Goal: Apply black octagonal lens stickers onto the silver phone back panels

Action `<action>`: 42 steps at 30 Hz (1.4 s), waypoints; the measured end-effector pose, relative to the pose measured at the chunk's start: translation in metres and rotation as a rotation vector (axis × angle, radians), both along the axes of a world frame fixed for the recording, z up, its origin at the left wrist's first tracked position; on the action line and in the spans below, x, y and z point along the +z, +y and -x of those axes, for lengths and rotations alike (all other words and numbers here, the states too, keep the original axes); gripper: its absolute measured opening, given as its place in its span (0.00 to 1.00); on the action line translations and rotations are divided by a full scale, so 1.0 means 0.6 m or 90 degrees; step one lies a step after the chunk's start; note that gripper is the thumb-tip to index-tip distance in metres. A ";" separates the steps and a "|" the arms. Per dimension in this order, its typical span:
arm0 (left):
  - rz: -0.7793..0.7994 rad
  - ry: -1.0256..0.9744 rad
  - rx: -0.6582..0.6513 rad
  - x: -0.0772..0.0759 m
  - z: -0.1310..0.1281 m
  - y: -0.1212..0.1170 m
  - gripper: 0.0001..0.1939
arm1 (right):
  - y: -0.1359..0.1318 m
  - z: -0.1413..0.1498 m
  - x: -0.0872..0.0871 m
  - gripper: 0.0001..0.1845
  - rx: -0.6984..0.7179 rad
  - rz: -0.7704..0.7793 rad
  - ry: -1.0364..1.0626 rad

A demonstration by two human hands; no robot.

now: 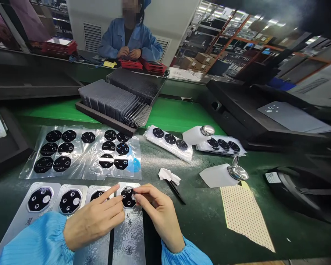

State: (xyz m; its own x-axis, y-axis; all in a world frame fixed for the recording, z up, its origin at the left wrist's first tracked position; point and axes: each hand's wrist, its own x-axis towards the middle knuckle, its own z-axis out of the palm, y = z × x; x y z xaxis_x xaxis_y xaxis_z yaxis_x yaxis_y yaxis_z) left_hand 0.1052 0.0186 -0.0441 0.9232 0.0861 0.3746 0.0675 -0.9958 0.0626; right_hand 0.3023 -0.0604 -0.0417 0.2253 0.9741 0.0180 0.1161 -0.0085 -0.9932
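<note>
Four silver panels lie side by side at the front left, each with a black octagonal piece with round holes near its top. My left hand (pixel 95 221) lies stretched across the middle panels, its fingertips at the left edge of the black octagonal piece (pixel 127 201) on the rightmost silver panel (pixel 129 235). From the right, my right hand (pixel 160 211) pinches thumb and forefinger together over that same piece's right edge. Whatever is between those fingertips is too small or hidden to tell. My left hand partly covers the third silver panel (pixel 91 189).
Clear sheets (pixel 82 169) of black octagons lie behind the panels. Farther back stands a tray of grey plates (pixel 107 99). Rightward are tweezers (pixel 176 192) with a white wipe (pixel 169 176), two white bottles (pixel 217 176), and a dotted sticker sheet (pixel 245 213). A co-worker (pixel 131 40) sits opposite.
</note>
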 end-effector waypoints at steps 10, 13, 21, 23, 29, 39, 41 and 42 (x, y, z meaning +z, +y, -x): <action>-0.036 0.002 0.013 0.001 -0.005 -0.004 0.14 | 0.015 0.034 -0.009 0.10 -0.056 -0.196 -0.479; -0.025 0.005 0.015 0.000 -0.003 -0.005 0.14 | 0.010 0.040 -0.016 0.12 -0.036 -0.224 -0.566; -0.051 0.017 0.018 0.002 -0.004 -0.004 0.13 | 0.003 0.039 -0.016 0.13 -0.078 -0.236 -0.609; -0.066 0.024 0.017 0.003 -0.004 -0.004 0.13 | 0.003 0.040 -0.017 0.13 -0.061 -0.233 -0.615; -0.076 0.026 0.022 0.002 -0.003 -0.006 0.14 | 0.006 0.040 -0.016 0.11 -0.077 -0.232 -0.601; -0.094 0.039 0.015 0.005 -0.003 -0.006 0.13 | 0.007 0.039 -0.014 0.13 -0.070 -0.245 -0.642; -0.092 0.038 0.016 0.005 -0.003 -0.005 0.13 | 0.007 0.040 -0.013 0.13 -0.049 -0.243 -0.645; -0.088 0.037 0.019 0.006 -0.003 -0.005 0.13 | 0.007 0.040 -0.013 0.13 -0.050 -0.239 -0.637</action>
